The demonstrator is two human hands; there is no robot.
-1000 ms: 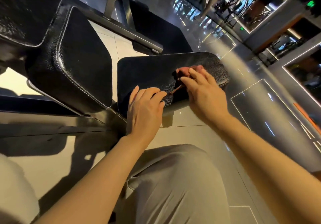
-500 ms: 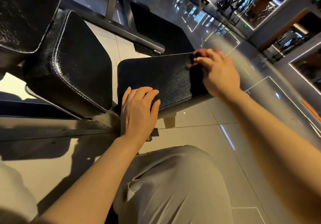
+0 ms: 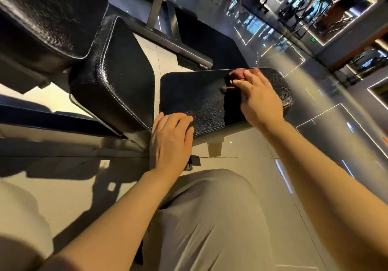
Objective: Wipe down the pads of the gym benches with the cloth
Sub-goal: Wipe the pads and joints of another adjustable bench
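Head view shows wiping under way on one pad only. The right hand (image 3: pixel 259 100) presses a pinkish cloth (image 3: pixel 238 74) onto the flat seat pad (image 3: pixel 210 100), at roughly 1 o'clock in the picture, near the pad's far edge; the cloth is mostly hidden beneath the fingers, which curl over it and hold it against the surface. The left hand (image 3: pixel 170 140) holds nothing: it rests with relaxed fingers on the near corner of the same pad, at about 11 o'clock from the person's knee (image 3: pixel 210 218), apparently bracing. The two hands are well apart, with bare pad between them. Judged from the frame, the task is at an early to middle stage: the pad bears a sheen, but whether that is moisture or reflected light cannot be told. The tilted back pad (image 3: pixel 117 73) at 10 o'clock and the large pad (image 3: pixel 48 14) at 11 o'clock are not being touched and likely remain to be wiped.
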